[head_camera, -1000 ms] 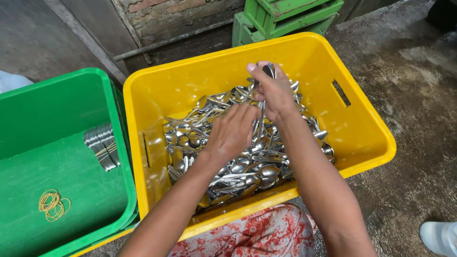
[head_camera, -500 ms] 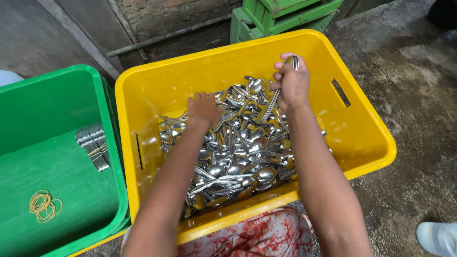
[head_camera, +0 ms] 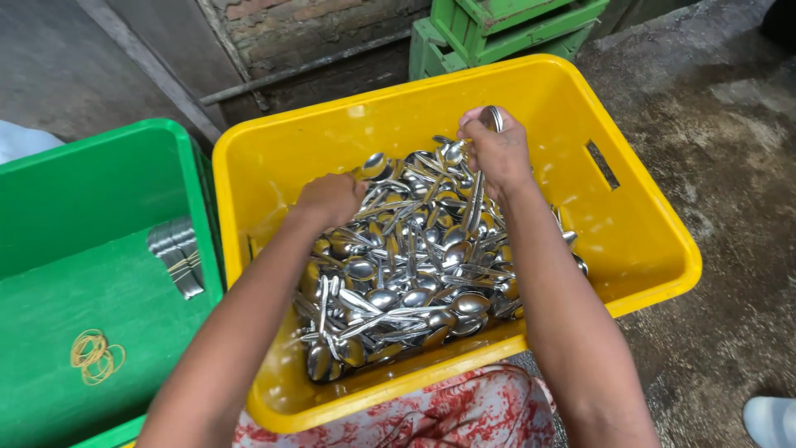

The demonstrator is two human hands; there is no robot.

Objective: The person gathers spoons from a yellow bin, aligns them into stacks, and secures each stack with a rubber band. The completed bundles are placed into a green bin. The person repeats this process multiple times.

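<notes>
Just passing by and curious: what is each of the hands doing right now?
Left hand: closed on a spoon from the pile of spoons.
Right hand: closed around a bunch of spoons.

arms: bare to above the elbows, no sleeves | hands: no gloves, no rings | lap: red-and-white patterned cloth garment [head_camera: 464, 415]

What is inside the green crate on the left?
The green crate holds a stacked bundle of spoons against its right wall and loose yellow rubber bands on its floor. Its lower-left part runs out of frame, so anything there is unseen.
</notes>
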